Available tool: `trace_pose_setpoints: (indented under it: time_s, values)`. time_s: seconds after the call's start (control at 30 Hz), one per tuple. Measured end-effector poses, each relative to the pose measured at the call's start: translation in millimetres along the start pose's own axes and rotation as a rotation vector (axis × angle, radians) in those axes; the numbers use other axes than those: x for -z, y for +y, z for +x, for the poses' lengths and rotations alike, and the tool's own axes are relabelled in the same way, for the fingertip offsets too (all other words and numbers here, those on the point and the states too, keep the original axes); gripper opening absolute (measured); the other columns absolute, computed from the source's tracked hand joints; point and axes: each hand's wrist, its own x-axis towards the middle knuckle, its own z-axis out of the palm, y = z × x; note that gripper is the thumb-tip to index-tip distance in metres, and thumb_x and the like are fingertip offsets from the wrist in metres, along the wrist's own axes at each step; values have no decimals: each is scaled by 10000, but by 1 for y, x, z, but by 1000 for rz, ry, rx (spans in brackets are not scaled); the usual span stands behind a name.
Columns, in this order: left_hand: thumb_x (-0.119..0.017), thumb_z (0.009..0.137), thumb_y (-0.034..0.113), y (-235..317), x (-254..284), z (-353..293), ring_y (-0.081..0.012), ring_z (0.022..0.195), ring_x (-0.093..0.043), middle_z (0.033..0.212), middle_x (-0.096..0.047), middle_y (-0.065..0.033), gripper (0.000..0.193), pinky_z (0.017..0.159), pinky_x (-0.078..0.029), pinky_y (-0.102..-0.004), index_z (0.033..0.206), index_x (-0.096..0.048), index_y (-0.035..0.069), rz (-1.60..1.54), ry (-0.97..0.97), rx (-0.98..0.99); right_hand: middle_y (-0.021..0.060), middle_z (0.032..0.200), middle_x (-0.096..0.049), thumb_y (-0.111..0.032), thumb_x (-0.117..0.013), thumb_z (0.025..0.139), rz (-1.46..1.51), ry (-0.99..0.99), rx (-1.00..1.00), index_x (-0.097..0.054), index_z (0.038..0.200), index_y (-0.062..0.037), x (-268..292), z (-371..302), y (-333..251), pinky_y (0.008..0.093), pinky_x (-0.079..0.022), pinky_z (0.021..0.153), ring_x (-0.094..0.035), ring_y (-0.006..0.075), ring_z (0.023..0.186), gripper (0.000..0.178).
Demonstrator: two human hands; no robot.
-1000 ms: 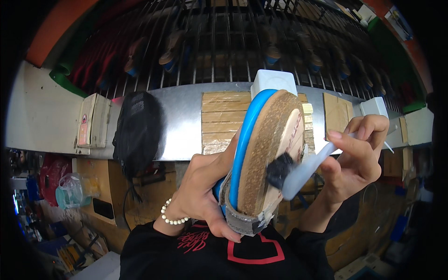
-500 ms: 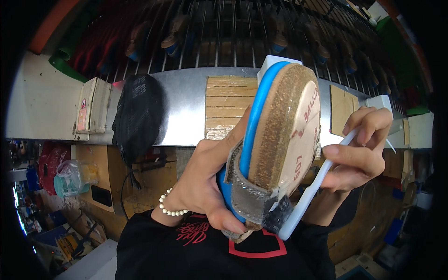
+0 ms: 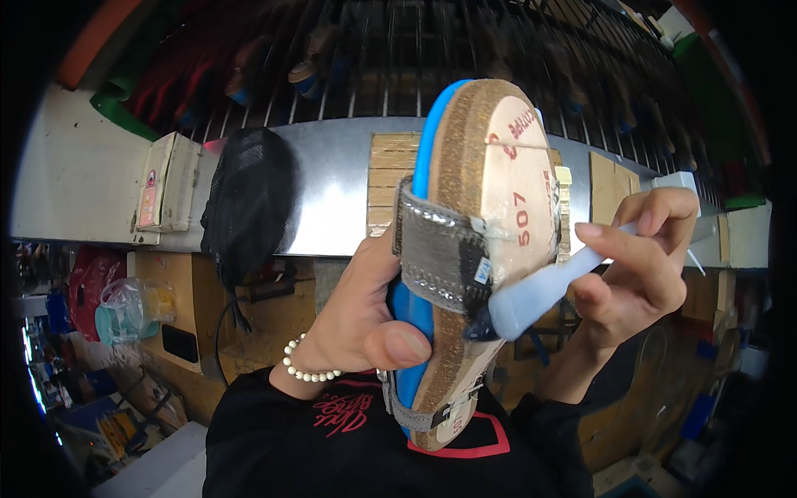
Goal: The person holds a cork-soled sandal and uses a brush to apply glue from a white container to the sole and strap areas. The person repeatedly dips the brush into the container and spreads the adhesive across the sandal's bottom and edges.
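My left hand is closed around a half-made sandal on a blue shoe last. The sandal stands tilted, toe end up, its pale marked underside turned right and its brown cork-like edge facing me. A grey strap wraps over the last, with its end folded under the sole; another strap shows lower down. In my right hand, a whitish plastic brush is pinched between thumb and fingers. Its dark tip touches the sole's edge just below the upper strap's end.
Behind the sandal runs a metal-topped bench with a black mesh bag, a worn white box and cardboard. Beyond it, a rack of metal bars carries several more sandals. A phone lies at left.
The sandal has risen and swung slightly left, showing more of its sole and lower strap. The brush has turned more level, its head moving up along the sole's edge.
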Motion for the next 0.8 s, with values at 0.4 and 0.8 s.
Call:
trace_pose_setpoints:
  time_s: [0.4,0.8]
  values:
    - [-580,753,801,25,-26,-5,-282,1210,-542,1326,-509,-195,1110,1011,-456,-392,1412,-353,-63,-103,140,239,41,958,-374,-511,-864,589,56,-70,184,-751,890,-136,6,2,13,288,-335,671,-446,180,797,494]
    - [-593,804,667,19,-10,-1,-305,1192,-523,1326,-480,-205,998,996,-430,-426,1440,-293,-41,-46,102,71,18,908,-361,-554,-875,538,144,-149,131,-751,790,-168,2,-5,10,273,-285,633,-439,152,734,477]
